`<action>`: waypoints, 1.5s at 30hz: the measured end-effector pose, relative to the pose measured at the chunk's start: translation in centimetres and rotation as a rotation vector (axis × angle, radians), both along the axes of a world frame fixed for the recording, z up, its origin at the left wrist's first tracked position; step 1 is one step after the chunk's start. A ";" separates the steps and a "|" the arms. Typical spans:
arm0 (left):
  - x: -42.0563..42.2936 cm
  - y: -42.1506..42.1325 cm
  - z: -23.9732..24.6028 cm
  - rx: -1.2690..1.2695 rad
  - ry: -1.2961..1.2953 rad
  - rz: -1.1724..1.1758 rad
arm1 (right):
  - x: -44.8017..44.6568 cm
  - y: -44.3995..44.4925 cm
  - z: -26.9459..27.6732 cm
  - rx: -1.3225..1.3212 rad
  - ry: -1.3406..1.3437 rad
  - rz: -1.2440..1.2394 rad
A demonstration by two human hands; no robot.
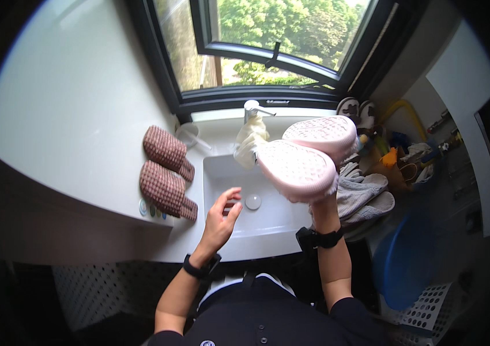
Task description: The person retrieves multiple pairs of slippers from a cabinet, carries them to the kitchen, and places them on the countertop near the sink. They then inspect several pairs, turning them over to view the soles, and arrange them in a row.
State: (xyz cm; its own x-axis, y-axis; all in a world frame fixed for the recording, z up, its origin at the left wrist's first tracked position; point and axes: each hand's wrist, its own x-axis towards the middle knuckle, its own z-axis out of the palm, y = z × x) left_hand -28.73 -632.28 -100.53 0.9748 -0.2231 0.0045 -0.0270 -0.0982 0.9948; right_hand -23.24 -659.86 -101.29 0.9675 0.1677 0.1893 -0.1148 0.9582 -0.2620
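Two pale pink slippers with fuzzy edges [299, 166] are held up over the right side of the white sink [227, 227], textured soles facing the camera. My right hand [323, 202] is shut on them, its fingers mostly hidden behind the soles. Over the left part of the basin hangs my left hand [221, 218], empty, with its fingers apart and slightly curled. A pair of red-brown woven slippers [165, 184] lies on the counter left of the sink. Behind the basin stands a chrome faucet [251, 109] with a pale cloth or bag [251, 140] hanging from it.
Grey slippers [368, 201] and cloth items crowd the right edge of the sink. A clear cup [188, 133] stands behind the woven slippers. Beyond the faucet is a partly open window [271, 54]. At lower right are a blue basin [403, 264] and a white perforated basket [426, 305].
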 end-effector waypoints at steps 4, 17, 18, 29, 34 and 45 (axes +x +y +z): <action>0.6 -1.5 -2.4 -0.260 0.248 0.100 | -7.6 1.6 -5.5 -0.219 0.176 0.066; 1.3 -1.8 -8.1 -0.697 0.635 0.127 | -11.6 5.6 -8.3 -0.205 0.276 0.085; 1.5 -1.7 -8.2 -0.724 0.665 0.093 | -11.4 5.8 -8.3 -0.229 0.290 0.073; 5.7 -0.6 -12.3 -0.790 0.949 0.049 | -8.9 6.7 -8.3 -0.355 0.376 0.044; 5.7 -2.4 -13.5 -0.693 0.901 0.056 | -8.8 6.8 -8.1 -0.384 0.390 0.030; 6.1 -3.1 -14.6 -0.406 0.769 0.216 | -8.2 7.2 -8.8 -0.376 0.427 -0.012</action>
State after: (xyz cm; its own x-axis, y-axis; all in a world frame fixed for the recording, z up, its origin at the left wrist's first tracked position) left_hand -22.59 -635.38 -115.15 0.7612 -0.1583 -0.6289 0.6401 0.3398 0.6891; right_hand -31.41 -652.64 -110.06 0.9473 0.1368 -0.2897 -0.2754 0.8098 -0.5181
